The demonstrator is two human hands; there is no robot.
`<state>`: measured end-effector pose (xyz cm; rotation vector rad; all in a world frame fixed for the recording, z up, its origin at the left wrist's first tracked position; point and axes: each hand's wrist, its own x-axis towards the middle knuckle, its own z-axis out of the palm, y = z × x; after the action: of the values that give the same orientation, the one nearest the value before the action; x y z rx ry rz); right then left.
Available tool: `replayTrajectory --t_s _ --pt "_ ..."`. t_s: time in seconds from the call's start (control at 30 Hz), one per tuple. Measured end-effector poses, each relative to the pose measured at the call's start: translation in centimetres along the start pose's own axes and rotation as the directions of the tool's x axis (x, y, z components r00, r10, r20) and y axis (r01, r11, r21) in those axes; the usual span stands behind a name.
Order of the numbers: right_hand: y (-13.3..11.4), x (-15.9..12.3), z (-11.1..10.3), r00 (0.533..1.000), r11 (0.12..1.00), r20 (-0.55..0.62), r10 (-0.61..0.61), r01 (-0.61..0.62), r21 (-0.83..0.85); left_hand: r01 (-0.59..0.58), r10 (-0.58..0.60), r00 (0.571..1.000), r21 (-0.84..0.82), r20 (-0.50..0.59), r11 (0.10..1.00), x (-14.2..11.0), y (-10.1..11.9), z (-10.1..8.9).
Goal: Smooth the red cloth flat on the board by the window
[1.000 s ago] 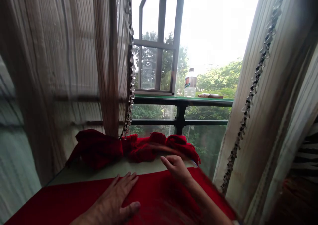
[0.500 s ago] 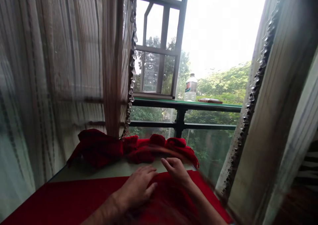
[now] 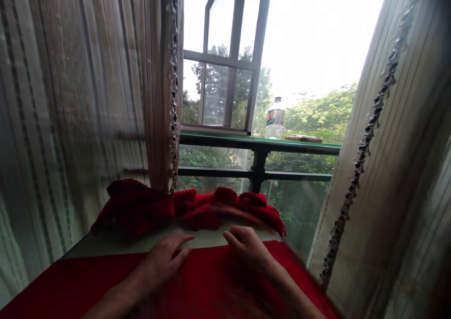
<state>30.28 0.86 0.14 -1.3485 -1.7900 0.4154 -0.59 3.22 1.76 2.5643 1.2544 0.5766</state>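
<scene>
A flat red cloth (image 3: pixel 88 286) covers the near part of a pale table (image 3: pixel 116 245) in front of a window. My left hand (image 3: pixel 162 262) lies palm down on the cloth's far edge, fingers stretched out toward the bare tabletop. My right hand (image 3: pixel 248 248) rests on the same edge a little to the right, fingers curled downward on the fabric; what they hold, if anything, is hidden. A crumpled heap of red cloth (image 3: pixel 190 208) lies along the table's far side, just beyond both hands.
Beige curtains with beaded trim hang at the left (image 3: pixel 81 98) and right (image 3: pixel 394 145). A dark railing with a green ledge (image 3: pixel 260 143) crosses the open window; a plastic bottle (image 3: pixel 275 119) and a flat brown object (image 3: pixel 303 138) sit on it.
My left hand slid forward and right to beside the right hand, then back left a little along the cloth's far edge. My right hand stayed nearly in place. The view shifted slightly.
</scene>
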Motion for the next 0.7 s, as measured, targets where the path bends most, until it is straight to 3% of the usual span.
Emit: replayTrajectory --t_s 0.17,0.27,0.7 --pt "0.5 0.1 0.3 0.999 0.999 -0.004 -0.045 0.045 -0.029 -0.140 0.133 0.983 0.048 0.130 0.989 -1.3 1.9 1.0" --pt "0.5 0.1 0.5 0.997 0.997 0.009 -0.077 0.078 -0.024 -0.184 0.178 0.974 0.030 0.137 0.983 -2.5 1.8 1.1" --pt "-2.3 -1.2 1.1 0.986 0.986 0.043 -0.163 0.164 -0.008 -0.204 0.193 0.965 0.040 0.180 0.978 -3.4 2.3 0.5"
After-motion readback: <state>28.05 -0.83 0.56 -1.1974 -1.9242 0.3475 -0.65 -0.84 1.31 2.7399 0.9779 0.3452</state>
